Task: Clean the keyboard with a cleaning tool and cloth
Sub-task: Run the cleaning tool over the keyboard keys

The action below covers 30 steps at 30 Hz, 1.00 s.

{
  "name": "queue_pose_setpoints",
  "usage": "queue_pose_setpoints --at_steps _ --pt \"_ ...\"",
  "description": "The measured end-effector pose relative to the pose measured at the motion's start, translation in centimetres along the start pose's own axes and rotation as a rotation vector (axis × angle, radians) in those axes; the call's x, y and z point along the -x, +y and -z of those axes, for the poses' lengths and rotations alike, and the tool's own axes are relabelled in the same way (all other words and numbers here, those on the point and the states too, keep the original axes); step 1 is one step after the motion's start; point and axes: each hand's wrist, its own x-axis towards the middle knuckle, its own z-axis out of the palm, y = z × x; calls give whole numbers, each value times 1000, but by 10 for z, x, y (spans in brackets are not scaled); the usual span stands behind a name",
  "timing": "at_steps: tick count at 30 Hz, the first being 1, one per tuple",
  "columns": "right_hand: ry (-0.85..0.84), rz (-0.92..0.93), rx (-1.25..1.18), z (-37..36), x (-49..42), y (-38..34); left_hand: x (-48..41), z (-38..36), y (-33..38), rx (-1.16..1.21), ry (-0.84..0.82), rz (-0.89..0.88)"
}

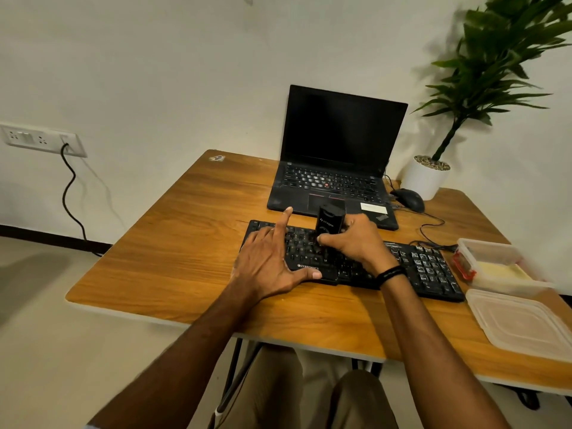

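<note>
I have the keyboard (427, 267) lying across the middle of the table (185, 249), just in front of the open laptop (340, 144). My left hand (269, 261) lies spread on its left end, fingers straight, thumb along the front edge and the forefinger lifted. I judge it is there to pin the board so it does not slide under the work. My right hand (356, 243) is curled tight round the black cleaning tool (329, 219), held upright with its lower end down among the middle keys. That grip suits pressing straight down into the gaps. Whether the tip touches the keys I cannot tell; my fingers hide it. To the right stand an open plastic container (483, 246) and its lid (520, 323), within reach. Something pale lies inside the container, perhaps the cloth, though I cannot be sure.
</note>
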Motion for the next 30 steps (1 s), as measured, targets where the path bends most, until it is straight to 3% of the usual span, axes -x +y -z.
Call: queue_pose_setpoints --at_steps 3,6,9,11,13,16,21,26,30 --pt "134 -105 174 8 -3 -4 0 1 0 2 1 2" --pt "157 -28 263 -9 -1 -10 0 1 1 -2 3 6" --pt "119 -33 165 -19 -2 -13 0 1 0 13 3 9" --pt "179 -81 128 -12 -4 -13 1 1 1 11 -1 17" --pt "228 -80 179 -11 -2 -12 0 1 2 1 2 22" --pt "136 -3 234 -23 2 -16 0 2 2 -2 4 16" --pt "193 -135 250 -4 -3 -14 1 3 1 18 -1 26" --pt "108 -33 226 -19 1 -15 0 0 1 22 6 12" --pt "227 -98 166 -14 0 -13 0 0 1 35 5 24"
